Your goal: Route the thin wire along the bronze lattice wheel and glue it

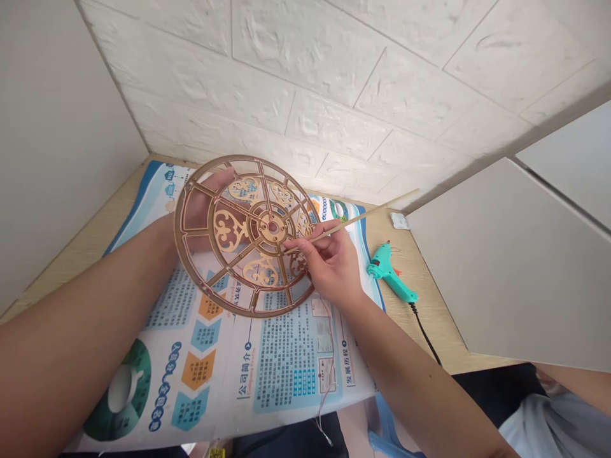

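From where I stand, a laser-cut wooden wheel [228,230] is held up over the counter [420,299], its rim, spokes, hub and scrolled fretwork all in place. The left hand [205,197] sits behind the rim, showing through the openings; whether its fingers actually grip, I cannot tell. The right hand [329,264] has its fingers clamped on a thin wooden stick [367,216], whose end lies against the wheel's face near the hub. A teal glue gun [389,273] lies untouched on the counter, its black cable [424,334] trailing away, just beside a printed company poster [286,362]. I can see no glue on the wheel from here.
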A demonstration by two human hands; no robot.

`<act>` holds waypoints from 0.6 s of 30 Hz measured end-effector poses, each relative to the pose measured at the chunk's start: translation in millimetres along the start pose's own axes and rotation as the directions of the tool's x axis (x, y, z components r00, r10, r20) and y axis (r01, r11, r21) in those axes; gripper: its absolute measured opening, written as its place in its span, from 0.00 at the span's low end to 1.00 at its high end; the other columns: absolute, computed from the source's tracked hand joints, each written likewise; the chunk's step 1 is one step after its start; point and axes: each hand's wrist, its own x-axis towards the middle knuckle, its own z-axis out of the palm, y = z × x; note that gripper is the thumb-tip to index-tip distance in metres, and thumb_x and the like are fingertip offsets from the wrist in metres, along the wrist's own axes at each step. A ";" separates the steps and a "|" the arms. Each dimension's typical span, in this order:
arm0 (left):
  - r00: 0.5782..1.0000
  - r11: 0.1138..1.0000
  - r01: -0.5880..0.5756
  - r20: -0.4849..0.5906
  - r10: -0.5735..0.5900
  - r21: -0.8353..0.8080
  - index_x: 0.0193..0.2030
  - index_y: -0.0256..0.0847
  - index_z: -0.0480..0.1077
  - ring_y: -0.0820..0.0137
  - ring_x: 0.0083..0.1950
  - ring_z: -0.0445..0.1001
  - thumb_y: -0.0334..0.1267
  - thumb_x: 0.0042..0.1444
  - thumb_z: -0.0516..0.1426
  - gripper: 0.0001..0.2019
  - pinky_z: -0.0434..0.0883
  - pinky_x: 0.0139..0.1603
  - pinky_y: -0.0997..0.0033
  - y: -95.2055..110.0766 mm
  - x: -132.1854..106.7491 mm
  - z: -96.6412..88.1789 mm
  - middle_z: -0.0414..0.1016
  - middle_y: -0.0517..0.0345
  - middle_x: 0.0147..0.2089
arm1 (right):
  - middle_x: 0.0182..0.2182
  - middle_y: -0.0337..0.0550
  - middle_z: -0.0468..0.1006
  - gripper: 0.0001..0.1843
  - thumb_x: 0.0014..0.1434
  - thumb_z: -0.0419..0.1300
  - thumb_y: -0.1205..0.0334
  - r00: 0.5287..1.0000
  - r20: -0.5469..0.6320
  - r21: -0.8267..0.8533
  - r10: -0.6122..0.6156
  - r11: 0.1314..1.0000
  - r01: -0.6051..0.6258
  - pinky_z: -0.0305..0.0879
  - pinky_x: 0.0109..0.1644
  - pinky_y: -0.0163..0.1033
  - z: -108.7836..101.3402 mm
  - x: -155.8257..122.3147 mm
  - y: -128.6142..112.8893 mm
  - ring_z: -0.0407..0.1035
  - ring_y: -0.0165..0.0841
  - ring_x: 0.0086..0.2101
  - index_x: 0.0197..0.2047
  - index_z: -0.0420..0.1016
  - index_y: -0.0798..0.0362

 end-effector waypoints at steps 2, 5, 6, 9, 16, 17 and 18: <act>1.000 1.000 -0.003 0.024 0.003 0.012 0.60 0.26 0.70 0.40 0.66 0.72 0.70 0.62 0.39 0.46 0.70 0.65 0.45 -0.2 0.1 -1.0 0.84 0.44 0.50 | 0.36 0.40 0.87 0.13 0.68 0.63 0.53 1.000 0.008 -0.002 -0.007 1.000 0.007 0.74 0.34 0.42 -0.1 -0.6 0.1 0.83 0.36 0.39 0.43 0.60 0.45; 0.999 1.000 -0.007 0.052 0.005 0.021 0.59 0.28 0.71 0.39 0.65 0.72 0.69 0.60 0.43 0.43 0.70 0.65 0.44 -0.5 1.4 -6.0 0.84 0.46 0.50 | 0.37 0.40 0.86 0.12 0.68 0.62 0.54 0.999 0.031 -0.015 -0.020 1.000 0.020 0.77 0.38 0.43 -0.1 -1.0 -0.2 0.83 0.36 0.40 0.43 0.61 0.45; 0.999 1.000 -0.007 0.051 0.006 0.021 0.58 0.29 0.71 0.39 0.65 0.72 0.68 0.60 0.45 0.42 0.70 0.65 0.44 -0.5 2.0 -7.8 0.84 0.47 0.51 | 0.37 0.40 0.86 0.12 0.68 0.62 0.54 0.999 0.036 -0.018 -0.024 1.000 0.025 0.78 0.39 0.43 -0.1 -1.1 -0.5 0.83 0.36 0.40 0.43 0.61 0.45; 0.999 1.000 -0.006 0.032 0.005 0.016 0.54 0.31 0.74 0.39 0.65 0.72 0.67 0.58 0.49 0.38 0.69 0.67 0.45 -0.9 3.6 -11.8 0.83 0.48 0.52 | 0.37 0.40 0.86 0.12 0.69 0.62 0.54 0.999 0.035 -0.025 -0.022 0.999 0.023 0.77 0.37 0.43 -0.1 -0.7 -1.3 0.83 0.36 0.39 0.42 0.61 0.45; 0.999 0.999 -0.015 -0.045 0.014 -0.035 0.55 0.28 0.75 0.43 0.67 0.71 0.66 0.62 0.47 0.39 0.69 0.66 0.48 -3.3 2.5 -11.9 0.83 0.44 0.52 | 0.36 0.42 0.86 0.13 0.69 0.61 0.52 0.999 0.035 0.001 0.000 1.000 0.000 0.71 0.32 0.42 -3.1 1.3 -2.4 0.82 0.36 0.38 0.42 0.59 0.45; 0.999 0.999 -0.018 -0.049 0.017 -0.037 0.54 0.28 0.75 0.43 0.67 0.72 0.66 0.62 0.47 0.39 0.69 0.66 0.48 -3.3 2.3 -11.8 0.83 0.44 0.52 | 0.36 0.42 0.86 0.13 0.69 0.61 0.51 0.999 0.041 0.003 0.003 1.000 -0.003 0.70 0.32 0.42 -3.9 1.6 -2.4 0.81 0.35 0.35 0.42 0.59 0.45; 0.999 0.999 -0.017 -0.047 0.015 -0.039 0.53 0.28 0.75 0.43 0.66 0.72 0.66 0.62 0.47 0.38 0.70 0.66 0.48 -3.2 2.1 -12.0 0.84 0.44 0.51 | 0.37 0.41 0.86 0.14 0.69 0.61 0.51 0.999 0.045 0.002 0.009 1.000 -0.009 0.69 0.31 0.42 -4.5 1.8 -2.5 0.79 0.33 0.32 0.42 0.59 0.45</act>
